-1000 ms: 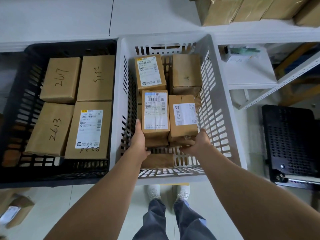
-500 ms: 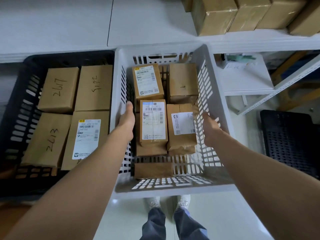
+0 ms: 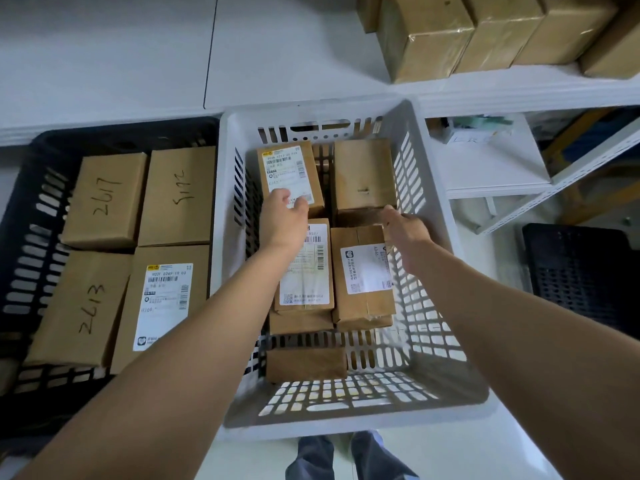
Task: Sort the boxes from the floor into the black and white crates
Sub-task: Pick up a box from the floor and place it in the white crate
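The white crate (image 3: 346,426) stands in the middle with several brown boxes stacked inside. My left hand (image 3: 284,216) reaches over the near labelled box (image 3: 304,282), and its fingers rest on the far-left labelled box (image 3: 287,164). My right hand (image 3: 406,232) is above the near-right labelled box (image 3: 363,275), fingertips touching the near edge of the far plain box (image 3: 363,168). Neither hand grips anything. Left of it, the black crate (image 3: 20,237) holds several larger boxes, such as the one marked 2617 (image 3: 104,199) and a labelled one (image 3: 162,299).
Taped brown boxes (image 3: 450,32) sit on the white shelf at top right. A white shelf frame (image 3: 519,209) and a black perforated crate (image 3: 581,271) stand on the floor to the right. My legs (image 3: 346,459) are just in front of the white crate.
Both hands have left the near end of the white crate and moved forward along its sides to the two far boxes. The view has shifted closer over the crates.
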### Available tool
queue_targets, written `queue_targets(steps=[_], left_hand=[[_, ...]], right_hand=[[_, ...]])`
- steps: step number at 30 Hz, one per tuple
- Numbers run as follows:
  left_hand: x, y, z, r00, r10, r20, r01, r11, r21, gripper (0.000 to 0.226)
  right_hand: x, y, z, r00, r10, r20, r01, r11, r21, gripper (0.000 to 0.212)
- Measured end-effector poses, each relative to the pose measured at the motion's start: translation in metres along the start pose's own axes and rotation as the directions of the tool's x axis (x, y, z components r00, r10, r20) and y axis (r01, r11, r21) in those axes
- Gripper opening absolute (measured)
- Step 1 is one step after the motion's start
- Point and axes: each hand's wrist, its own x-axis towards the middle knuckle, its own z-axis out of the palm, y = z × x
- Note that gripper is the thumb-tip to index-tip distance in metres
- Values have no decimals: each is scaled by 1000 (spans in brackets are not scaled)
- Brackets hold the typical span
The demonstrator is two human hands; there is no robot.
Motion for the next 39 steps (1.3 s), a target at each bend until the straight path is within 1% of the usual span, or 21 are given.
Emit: queue_targets(steps=[4,6,9,11,13,14,15,16,19,21,23,25,26,28,29,31,32,33,34,36,39], left_hand=[[-1,21,16,991,100,85,-104,993,45,35],[0,28,21,990,109,86,-111,994,24,34],[6,32,19,998,54,26,-55,999,3,32],[9,25,12,1000,1,-17,1,995,105,33],[8,12,3,996,-91,0,88,962,260,35],[5,7,-1,988,-152,24,137,942,305,39],[1,2,-5,977,-208,42,184,928,323,45],[-3,-2,-8,968,-247,45,219,918,331,54],[-19,-10,-9,961,-273,53,236,902,360,80],[-29,-14,-7,962,-264,71,225,912,343,89],[-33,-20,-7,966,-248,68,212,918,334,92],[-33,-25,-10,970,-235,55,205,923,324,90],[-32,-28,-12,972,-230,53,204,930,306,87],[-29,-32,-17,971,-230,71,211,955,207,76],[-28,-35,-20,966,-236,103,221,965,140,65],[-29,-41,-26,946,-251,206,249,968,35,33],[-30,-46,-28,934,-267,238,279,960,-15,20],[-31,-50,-30,924,-287,253,312,948,-66,12],[-31,-53,-32,917,-305,256,342,933,-113,10],[-30,-57,-36,914,-330,236,373,912,-169,13],[-26,-57,-41,908,-362,213,405,888,-218,30]], right_hand=[[0,-6,0,1000,-11,-19,12,1000,13,48],[1,-7,1,1000,7,-9,-7,1000,30,45],[3,-7,4,1000,12,-8,-11,998,55,43],[1,-3,6,998,15,-55,-16,1000,-4,48],[-4,2,9,993,61,-102,-68,996,-62,56],[-6,4,10,989,79,-125,-89,993,-78,55],[-10,5,12,987,68,-148,-82,992,-92,53],[-15,5,15,986,26,-167,-45,993,-109,49],[-32,-2,28,964,-191,-186,161,973,-163,31],[-42,-11,38,935,-317,-161,266,925,-271,26],[-50,-19,45,894,-429,-132,339,838,-426,32],[-56,-24,51,865,-496,-83,402,781,-478,36],[-58,-25,54,864,-501,-48,427,780,-457,36],[-64,-26,61,898,-440,34,423,835,-351,33],[-65,-26,65,918,-387,86,394,865,-312,30],[-68,-24,71,939,-306,156,341,886,-314,20],[-70,-25,74,946,-277,170,319,892,-321,20],[-71,-25,77,951,-249,184,297,901,-316,19],[-72,-27,80,955,-219,199,273,913,-305,20],[-73,-31,84,962,-180,205,238,921,-310,22],[-74,-39,85,969,-160,187,217,914,-343,15]])
